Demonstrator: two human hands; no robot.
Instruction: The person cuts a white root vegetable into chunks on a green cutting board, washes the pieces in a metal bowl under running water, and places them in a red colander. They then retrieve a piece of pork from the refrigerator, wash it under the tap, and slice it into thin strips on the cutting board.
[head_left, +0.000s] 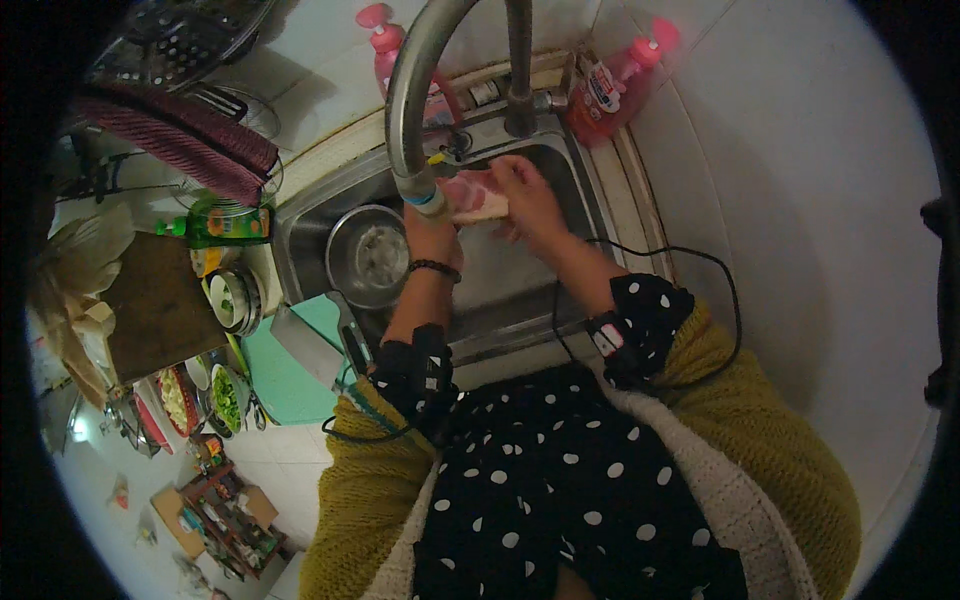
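Both hands hold a slab of raw meat (480, 201), pink with a pale fatty edge, over the stainless steel sink (495, 277). My left hand (435, 244) has the meat's left end; the faucet spout (409, 112) hides its fingers. At the right end, my right hand (529, 199) grips the meat with bent fingers, slightly blurred. The spout's nozzle hangs just above the left hand. Whether water runs from it I cannot tell. In the sink's left part, beside my left wrist, sits a metal bowl (367, 255) with what looks like water inside.
Left of the sink, a cleaver (307, 345) lies on a green cutting board (281, 375). Stacked bowls (232, 300) and a green soap bottle (229, 223) stand nearby. Pink pump bottles, one left (386, 52) and one right (615, 97), flank the faucet. A black cable (720, 262) loops by my right arm.
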